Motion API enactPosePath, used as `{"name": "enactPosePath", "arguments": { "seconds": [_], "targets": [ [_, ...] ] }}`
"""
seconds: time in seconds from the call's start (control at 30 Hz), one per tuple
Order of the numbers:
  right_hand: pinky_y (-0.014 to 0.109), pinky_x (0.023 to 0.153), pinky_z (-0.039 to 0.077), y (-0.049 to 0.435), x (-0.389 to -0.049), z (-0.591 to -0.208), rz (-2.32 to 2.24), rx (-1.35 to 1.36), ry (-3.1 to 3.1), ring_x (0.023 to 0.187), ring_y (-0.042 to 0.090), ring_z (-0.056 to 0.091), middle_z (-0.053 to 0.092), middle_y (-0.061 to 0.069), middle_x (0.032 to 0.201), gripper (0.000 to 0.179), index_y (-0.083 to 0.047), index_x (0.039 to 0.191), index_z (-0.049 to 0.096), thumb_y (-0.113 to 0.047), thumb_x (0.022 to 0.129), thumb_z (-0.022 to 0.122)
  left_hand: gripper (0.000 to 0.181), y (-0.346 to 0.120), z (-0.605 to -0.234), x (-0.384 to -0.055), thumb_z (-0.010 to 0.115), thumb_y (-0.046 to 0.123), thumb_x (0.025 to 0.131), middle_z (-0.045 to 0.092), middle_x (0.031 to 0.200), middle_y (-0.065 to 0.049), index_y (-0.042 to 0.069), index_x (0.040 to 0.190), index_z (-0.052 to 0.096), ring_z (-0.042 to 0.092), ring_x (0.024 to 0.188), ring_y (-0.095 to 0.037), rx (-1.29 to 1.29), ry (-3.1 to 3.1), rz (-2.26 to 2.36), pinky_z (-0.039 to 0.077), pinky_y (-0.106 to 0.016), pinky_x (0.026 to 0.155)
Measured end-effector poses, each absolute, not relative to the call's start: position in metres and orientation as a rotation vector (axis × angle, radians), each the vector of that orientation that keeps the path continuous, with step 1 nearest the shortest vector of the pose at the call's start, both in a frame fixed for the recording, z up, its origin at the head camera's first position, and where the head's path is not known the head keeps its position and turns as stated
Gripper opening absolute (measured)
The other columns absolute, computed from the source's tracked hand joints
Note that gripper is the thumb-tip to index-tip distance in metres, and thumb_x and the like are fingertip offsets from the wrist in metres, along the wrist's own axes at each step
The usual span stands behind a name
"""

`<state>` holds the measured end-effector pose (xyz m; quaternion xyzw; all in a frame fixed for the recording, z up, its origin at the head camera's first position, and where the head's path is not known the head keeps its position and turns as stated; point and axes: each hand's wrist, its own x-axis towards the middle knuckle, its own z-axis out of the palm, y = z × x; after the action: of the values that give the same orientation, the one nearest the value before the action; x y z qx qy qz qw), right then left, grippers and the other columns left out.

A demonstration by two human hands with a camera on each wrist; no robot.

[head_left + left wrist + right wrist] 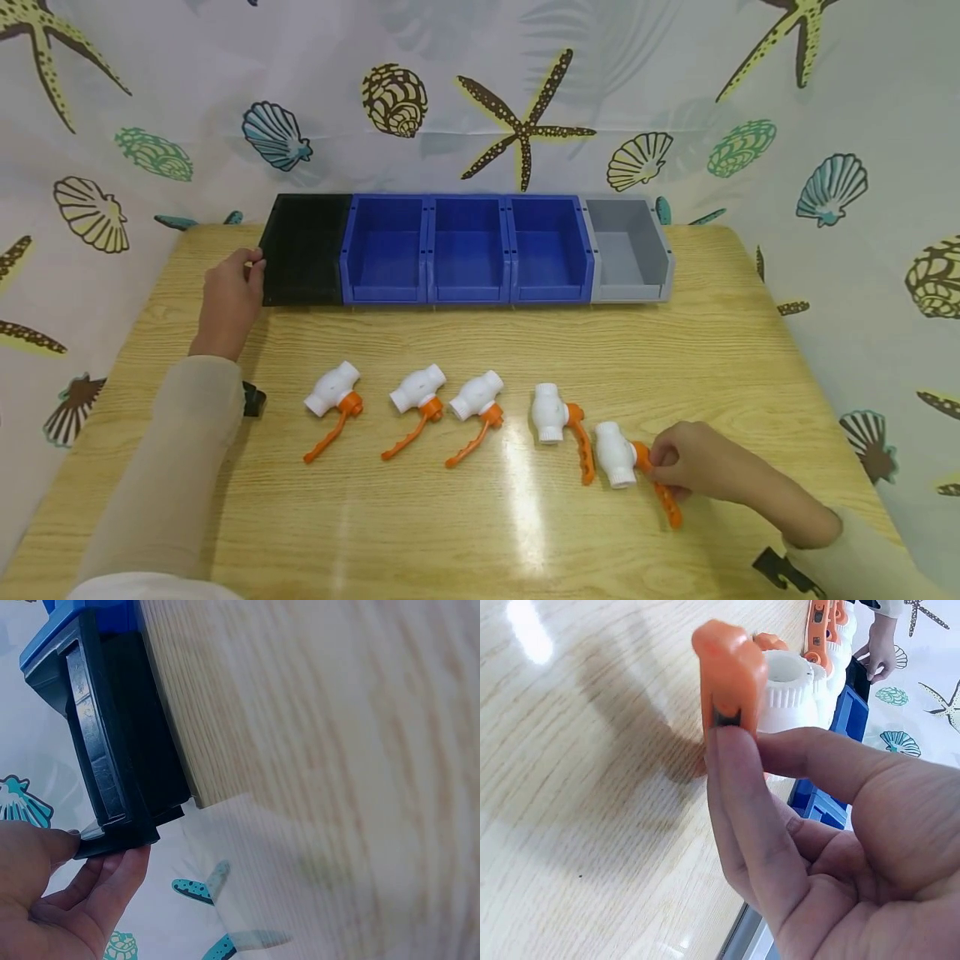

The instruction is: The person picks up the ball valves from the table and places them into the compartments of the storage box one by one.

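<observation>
My left hand (231,296) grips the left wall of the black bin (303,250), the leftmost in a row of bins. In the left wrist view the thumb is at the top of that wall and the fingers (124,881) are on its outer side. At the right, my right hand (701,462) pinches the orange handle (727,671) of a white ball valve (617,456) between thumb and fingers. This valve is the rightmost of several in a row; another ball valve (550,414) lies just left of it, its orange handle pointing toward me.
Three blue bins (470,293) and a grey bin (628,292) stand right of the black one at the table's back. Three more ball valves (332,389) lie on the wooden table (360,517) at left and centre. A patterned curtain (465,50) hangs behind.
</observation>
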<state>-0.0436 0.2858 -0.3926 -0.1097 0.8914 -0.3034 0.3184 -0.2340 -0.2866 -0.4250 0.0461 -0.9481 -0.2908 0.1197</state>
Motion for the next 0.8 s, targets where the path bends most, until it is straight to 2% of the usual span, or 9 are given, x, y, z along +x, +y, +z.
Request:
{"name": "enactPosePath", "arguments": {
  "seconds": [0.37, 0.57, 0.8],
  "targets": [
    [0.025, 0.051, 0.049, 0.291, -0.049, -0.391, -0.851, -0.328, 2.315, 0.057, 0.013, 0.058, 0.059, 0.000, 0.067, 0.008, -0.004, 0.081, 0.063, -0.009, 0.084, 0.067, 0.037, -0.288, -0.428, -0.235, 0.040, 0.023, 0.100, 0.062, 0.095, -0.023, -0.003, 0.123, 0.054, 0.055, 0.071, -0.028, 0.077, -2.745, -0.840, 0.041, -0.039, 0.057],
    [0.026, 0.053, 0.051, 0.294, -0.053, -0.385, -0.902, -0.309, 2.312, 0.059, 0.016, 0.061, 0.061, 0.003, 0.070, 0.006, 0.001, 0.084, 0.061, -0.004, 0.084, 0.064, 0.037, -0.288, -0.429, -0.235, 0.040, 0.023, 0.100, 0.062, 0.094, -0.021, -0.002, 0.123, 0.055, 0.051, 0.063, -0.027, 0.084, -2.748, -0.836, 0.039, -0.036, 0.051],
    [0.028, 0.055, 0.052, 0.301, -0.063, -0.382, -0.911, -0.298, 2.391, 0.058, 0.015, 0.062, 0.061, 0.002, 0.069, 0.006, 0.001, 0.084, 0.061, -0.005, 0.086, 0.063, 0.037, -0.287, -0.427, -0.234, 0.040, 0.023, 0.100, 0.062, 0.094, -0.021, -0.001, 0.125, 0.054, 0.052, 0.066, -0.026, 0.106, -2.754, -0.834, 0.040, -0.033, 0.052]
  ]
}}
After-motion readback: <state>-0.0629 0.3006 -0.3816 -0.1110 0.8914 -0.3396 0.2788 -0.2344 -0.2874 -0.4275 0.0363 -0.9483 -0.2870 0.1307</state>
